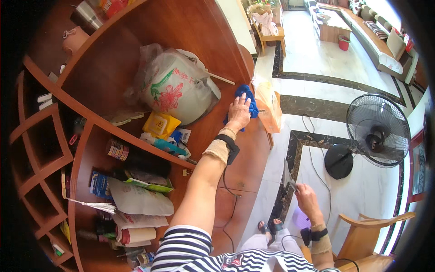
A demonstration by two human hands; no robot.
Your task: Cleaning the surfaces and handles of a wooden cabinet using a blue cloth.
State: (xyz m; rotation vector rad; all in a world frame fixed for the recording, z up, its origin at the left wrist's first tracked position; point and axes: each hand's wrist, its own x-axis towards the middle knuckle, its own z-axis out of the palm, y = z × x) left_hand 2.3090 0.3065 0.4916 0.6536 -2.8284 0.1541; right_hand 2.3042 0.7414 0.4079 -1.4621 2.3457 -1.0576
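Note:
My left hand [239,111] reaches forward onto the wooden cabinet shelf [240,154]. Its fingers press down on a bunched blue cloth [253,108] at the shelf's edge. Just right of the cloth stands an orange and clear plastic bag [268,106]. Low on the right, my right hand [308,200] is closed round a thin grey tool with a flat, pointed end [287,176]; its exact kind is unclear. Left of the cloth lies a large rounded thing in a plastic bag with a red flower print [176,90], next to a yellow packet [161,124].
Below the shelf divider, another compartment holds paper bags [140,197], a rolled item [138,235] and small boxes. A black standing fan [378,131] is on the marble floor at right, its cord trailing. A wooden chair [367,235] stands at lower right, near a purple object [301,219].

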